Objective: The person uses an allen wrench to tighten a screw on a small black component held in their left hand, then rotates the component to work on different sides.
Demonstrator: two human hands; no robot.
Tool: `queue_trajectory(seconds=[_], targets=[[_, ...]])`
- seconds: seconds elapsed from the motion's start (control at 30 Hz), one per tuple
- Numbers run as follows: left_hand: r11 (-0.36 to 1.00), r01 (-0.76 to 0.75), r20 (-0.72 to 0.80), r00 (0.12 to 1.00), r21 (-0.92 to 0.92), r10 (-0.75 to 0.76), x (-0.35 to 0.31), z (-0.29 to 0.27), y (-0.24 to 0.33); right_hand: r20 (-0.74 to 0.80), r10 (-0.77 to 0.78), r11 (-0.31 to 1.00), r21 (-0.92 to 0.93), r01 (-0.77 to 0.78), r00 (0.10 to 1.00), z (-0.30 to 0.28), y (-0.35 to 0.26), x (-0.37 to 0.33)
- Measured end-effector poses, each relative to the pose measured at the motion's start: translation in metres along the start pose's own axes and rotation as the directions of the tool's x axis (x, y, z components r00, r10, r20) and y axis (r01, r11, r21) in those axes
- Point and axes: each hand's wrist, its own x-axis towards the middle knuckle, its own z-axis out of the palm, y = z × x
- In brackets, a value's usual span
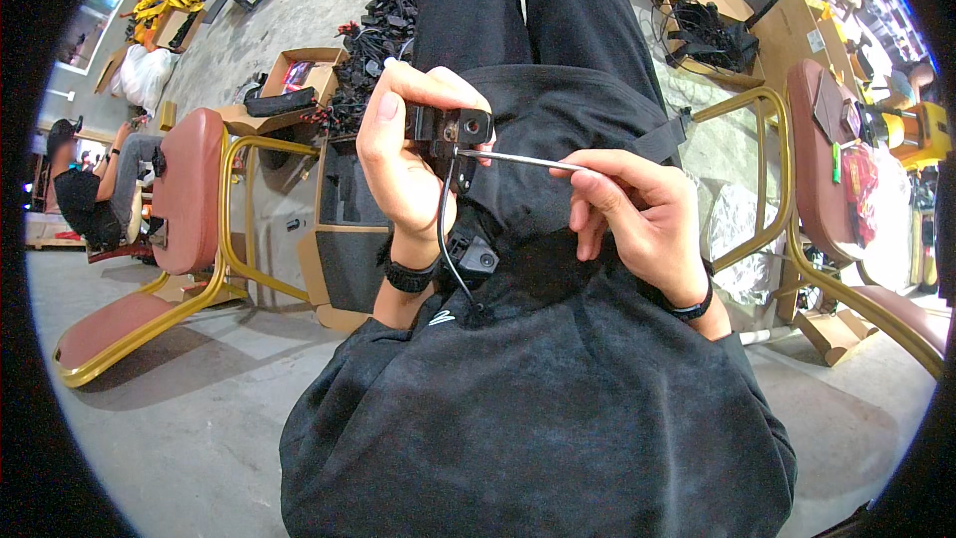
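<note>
My left hand (408, 139) is closed around a small black camera-like device (470, 127) with a round opening on its face. A thin black cable (444, 229) runs down from it toward my shirt. Between the thumb and fingers of my right hand (637, 209) is a slim silver metal rod (523, 159). Its tip meets the lower edge of the black device; whether it sits in a hole or only touches cannot be made out. Just below my left hand, a second small black camera-like piece (478, 257) rests against my dark clothing.
Red-padded chairs with gold frames stand at my left (189, 189) and right (822, 164). A heap of black cabled parts (373, 50) lies on the floor ahead, beside an open cardboard box (304, 75). Another box (712, 65) holds cables. A person (85, 184) sits far left.
</note>
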Motion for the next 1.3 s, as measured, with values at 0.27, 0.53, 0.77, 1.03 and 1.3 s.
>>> queue_trajectory(seconds=[0.27,0.53,0.77,1.03,1.3], targets=[[0.992,0.068,-0.027,0.997,-0.103,-0.071,0.001,0.002,0.004,0.04,-0.581,0.697,-0.492,0.522,0.813,-0.003,0.008,0.009],[0.995,0.09,-0.069,0.993,-0.045,-0.093,0.003,0.008,0.004,0.111,-0.714,0.47,-0.656,0.591,0.692,-0.003,0.002,0.007],[0.978,0.183,-0.099,0.98,0.099,-0.173,0.004,0.007,0.005,0.127,-0.722,0.438,-0.677,0.592,0.68,-0.005,0.001,0.006],[0.967,0.237,-0.111,0.968,0.096,-0.226,0.005,0.007,0.004,0.204,-0.762,0.3,-0.73,0.614,0.614,-0.009,0.0,0.009],[0.984,0.134,-0.062,0.99,0.12,-0.127,0.004,0.006,0.004,-0.067,-0.328,0.898,-0.331,0.289,0.942,-0.002,-0.002,0.003]])
